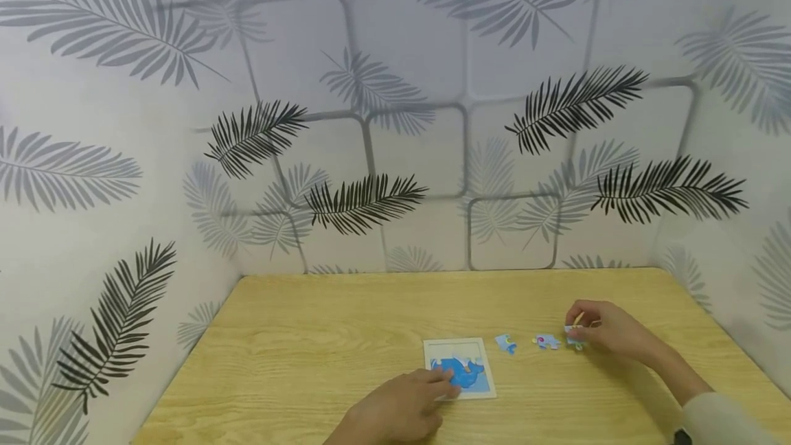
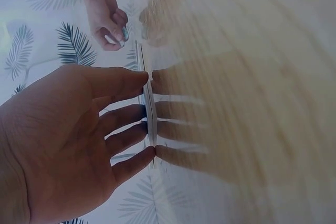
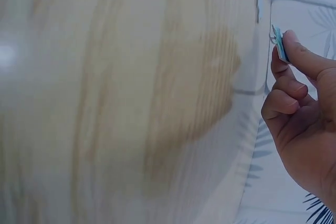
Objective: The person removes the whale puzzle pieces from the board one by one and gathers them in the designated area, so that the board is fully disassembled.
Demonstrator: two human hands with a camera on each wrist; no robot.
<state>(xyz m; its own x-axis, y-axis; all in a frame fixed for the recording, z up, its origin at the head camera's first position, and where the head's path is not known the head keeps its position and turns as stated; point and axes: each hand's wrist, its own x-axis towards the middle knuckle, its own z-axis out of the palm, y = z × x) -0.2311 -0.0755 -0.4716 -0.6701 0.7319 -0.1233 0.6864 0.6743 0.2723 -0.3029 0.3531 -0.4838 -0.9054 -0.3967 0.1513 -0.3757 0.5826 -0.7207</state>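
My left hand (image 1: 404, 404) rests with its fingertips on the lower left part of a small square jigsaw board (image 1: 457, 343), white-framed and showing a blue whale. The left wrist view shows the board (image 2: 149, 114) edge-on, with those fingers fairly straight and spread against it. Farther right, my right hand (image 1: 612, 329) pinches a light blue puzzle piece (image 1: 573, 333) between thumb and finger. In the right wrist view the held piece (image 3: 281, 45) is tilted and off the table. Two loose pieces lie between board and right hand: one puzzle piece (image 1: 506, 343) and another puzzle piece (image 1: 546, 341).
Everything lies on a light wood-grain table (image 1: 309, 335). Behind it and at both sides rise pale walls (image 1: 420, 156) patterned with grey and black leaves. The table's back edge meets the wall.
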